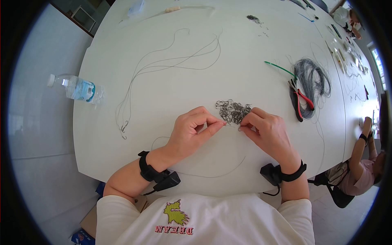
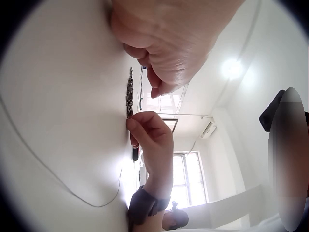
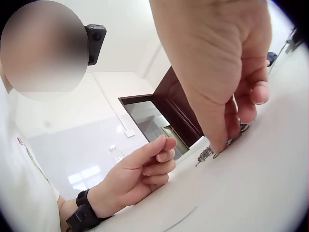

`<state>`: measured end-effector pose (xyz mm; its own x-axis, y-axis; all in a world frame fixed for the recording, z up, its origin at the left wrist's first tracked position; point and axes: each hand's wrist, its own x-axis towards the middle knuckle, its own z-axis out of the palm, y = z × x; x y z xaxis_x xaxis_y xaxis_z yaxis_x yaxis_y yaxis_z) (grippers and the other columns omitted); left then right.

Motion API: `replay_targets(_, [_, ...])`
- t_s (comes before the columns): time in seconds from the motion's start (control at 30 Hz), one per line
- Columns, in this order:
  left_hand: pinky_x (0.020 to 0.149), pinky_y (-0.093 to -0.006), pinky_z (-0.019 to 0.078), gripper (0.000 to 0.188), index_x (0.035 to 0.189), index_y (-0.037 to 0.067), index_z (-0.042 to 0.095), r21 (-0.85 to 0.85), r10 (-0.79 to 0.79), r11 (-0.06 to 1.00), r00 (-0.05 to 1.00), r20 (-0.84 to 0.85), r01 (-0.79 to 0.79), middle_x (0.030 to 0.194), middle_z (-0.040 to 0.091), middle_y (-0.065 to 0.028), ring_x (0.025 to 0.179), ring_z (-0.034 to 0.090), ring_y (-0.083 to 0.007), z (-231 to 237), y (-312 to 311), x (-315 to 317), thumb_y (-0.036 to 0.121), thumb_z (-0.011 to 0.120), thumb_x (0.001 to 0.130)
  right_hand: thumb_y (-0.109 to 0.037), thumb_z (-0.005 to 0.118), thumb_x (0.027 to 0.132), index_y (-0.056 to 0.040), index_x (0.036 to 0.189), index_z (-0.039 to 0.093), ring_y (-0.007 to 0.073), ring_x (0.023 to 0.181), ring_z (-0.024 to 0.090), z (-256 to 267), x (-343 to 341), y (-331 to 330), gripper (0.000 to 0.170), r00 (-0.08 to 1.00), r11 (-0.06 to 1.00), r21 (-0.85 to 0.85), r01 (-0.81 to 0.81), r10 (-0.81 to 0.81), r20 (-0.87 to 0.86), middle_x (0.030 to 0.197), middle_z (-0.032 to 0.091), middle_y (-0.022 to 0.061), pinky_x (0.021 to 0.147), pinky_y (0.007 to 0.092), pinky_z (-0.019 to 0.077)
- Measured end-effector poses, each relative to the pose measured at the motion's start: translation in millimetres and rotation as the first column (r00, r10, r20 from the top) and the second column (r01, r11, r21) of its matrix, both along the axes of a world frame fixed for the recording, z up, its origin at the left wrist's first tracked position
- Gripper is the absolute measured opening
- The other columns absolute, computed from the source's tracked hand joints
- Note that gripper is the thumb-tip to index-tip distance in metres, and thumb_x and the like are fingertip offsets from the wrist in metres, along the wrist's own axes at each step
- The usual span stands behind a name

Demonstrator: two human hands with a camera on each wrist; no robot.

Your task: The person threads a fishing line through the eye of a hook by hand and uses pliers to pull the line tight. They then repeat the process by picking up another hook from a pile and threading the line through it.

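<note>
A pile of dark fish hooks lies on the white table between the two hands. My left hand is at the pile's left, thumb and forefinger pinching what looks like the end of a thin fishing line. The line curves over the table beneath that wrist. My right hand reaches to the pile's near right edge, its thumb and forefinger pinching a single fish hook close over the table. In the left wrist view, the right hand bends down beside the pile.
Fishing lines with hooks at one end stretch across the left. A plastic bottle lies on its side. At right are red-handled pliers and a grey line bundle. More small hooks lie farther back. Other people sit at right.
</note>
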<state>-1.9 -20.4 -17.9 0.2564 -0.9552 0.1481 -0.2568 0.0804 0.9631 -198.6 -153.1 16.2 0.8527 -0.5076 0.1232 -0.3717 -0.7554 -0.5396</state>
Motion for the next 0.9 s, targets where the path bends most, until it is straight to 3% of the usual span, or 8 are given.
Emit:
replay_targets(0.1, [0.05,-0.0235,0.0309,0.007,0.093,0.008,0.077,0.004,-0.001,1.0,1.0,0.007,0.001,0.076,0.057,0.0021,0.057,0.039,-0.0054,-0.5,0.0,-0.1,0.006,0.072,0.089,-0.006,0.074,0.08,-0.0087,0.083,0.063,0.0226,0.065,0.064,-1.0,0.8,-1.3,0.012,1.0,0.999,-0.035,-0.021,0.022,0.011,0.078,0.06,0.0028,0.057,0.0347,0.0491])
replay_targets(0.27, [0.05,-0.024,0.0306,0.007,0.093,0.009,0.077,0.011,0.004,1.0,1.0,0.002,-0.004,0.075,0.057,0.002,0.057,0.038,-0.0059,0.3,0.4,-0.5,0.005,0.073,0.089,-0.004,0.073,0.08,-0.0092,0.083,0.064,0.0189,0.056,0.062,3.6,4.1,-2.2,0.011,0.981,0.996,-0.012,0.086,-0.083,0.174,0.078,0.063,0.0026,0.052,0.0308,0.0473])
replay_targets(0.5, [0.054,-0.022,0.0313,0.01,0.096,0.007,0.077,0.045,-0.034,0.998,0.999,0.021,0.033,0.078,0.057,0.0026,0.058,0.04,-0.0027,2.0,1.4,1.4,0.003,0.071,0.09,-0.002,0.073,0.081,-0.0078,0.083,0.065,0.0177,0.056,0.063,2.6,4.0,0.6,0.01,0.974,0.99,0.066,0.126,-0.136,0.182,0.075,0.066,0.0034,0.052,0.0296,0.0476])
replay_targets(0.6, [0.053,-0.0221,0.0312,0.009,0.096,0.007,0.077,0.055,-0.054,0.997,0.998,0.037,0.052,0.077,0.057,0.0025,0.058,0.04,-0.0028,3.2,2.0,1.5,0.004,0.072,0.09,-0.002,0.074,0.079,-0.008,0.084,0.065,0.0187,0.058,0.063,3.7,9.3,8.8,0.011,0.959,0.991,0.106,0.077,-0.103,0.263,0.074,0.066,0.0038,0.052,0.0302,0.0483])
replay_targets(0.67, [0.053,-0.0223,0.031,0.008,0.096,0.007,0.077,0.063,-0.063,0.996,0.998,0.02,0.062,0.077,0.058,0.0024,0.058,0.04,-0.0029,1.4,1.9,0.7,0.005,0.072,0.09,-0.002,0.074,0.079,-0.0092,0.084,0.066,0.0194,0.06,0.064,-1.5,11.7,12.7,0.013,0.942,0.997,0.035,-0.065,0.049,0.332,0.073,0.066,0.0028,0.052,0.0309,0.0488])
replay_targets(0.9, [0.051,-0.0227,0.0299,0.004,0.093,0.006,0.076,0.072,-0.062,0.996,0.998,0.028,0.06,0.076,0.059,0.0023,0.057,0.039,-0.0033,3.6,1.4,1.2,0.007,0.072,0.091,-0.004,0.076,0.079,-0.0105,0.088,0.066,0.0185,0.06,0.064,-4.5,14.3,15.9,0.015,0.927,0.983,-0.153,-0.1,0.147,0.345,0.07,0.064,0.0009,0.051,0.0307,0.0479])
